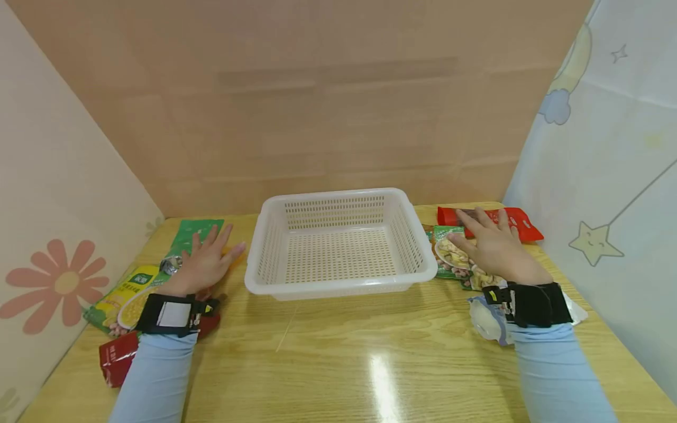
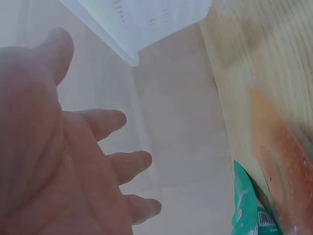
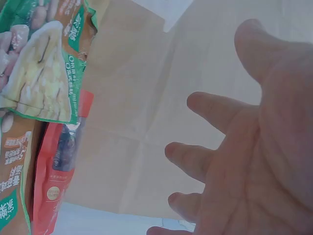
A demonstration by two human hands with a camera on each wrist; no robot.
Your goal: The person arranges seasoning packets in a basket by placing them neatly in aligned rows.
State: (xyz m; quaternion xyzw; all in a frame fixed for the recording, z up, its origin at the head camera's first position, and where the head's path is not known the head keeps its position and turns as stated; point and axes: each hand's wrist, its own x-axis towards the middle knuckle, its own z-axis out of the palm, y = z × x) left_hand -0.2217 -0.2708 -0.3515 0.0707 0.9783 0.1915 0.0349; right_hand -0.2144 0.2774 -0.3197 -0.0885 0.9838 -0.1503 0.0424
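My left hand (image 1: 203,263) is held with fingers spread over the packets on the left, holding nothing. Beneath and around it lie a green packet (image 1: 198,231), a yellow-and-green packet (image 1: 129,291) and a dark red packet (image 1: 117,357). An orange-red packet (image 2: 283,161) shows below the palm in the left wrist view. On the other side my right hand (image 1: 497,249), also with fingers spread and nothing in it, hovers over a green packet with a food picture (image 1: 449,252). Behind its fingertips is a red packet (image 1: 523,224); a pale blue-and-white packet (image 1: 485,320) lies near that wrist.
A white perforated plastic basket (image 1: 344,286) stands between the hands on the wooden table (image 1: 317,364). Brown paper (image 1: 338,129) covers the back wall, and patterned cloth hangs at both sides. Part of a white packet (image 1: 575,308) shows beyond the right wrist.
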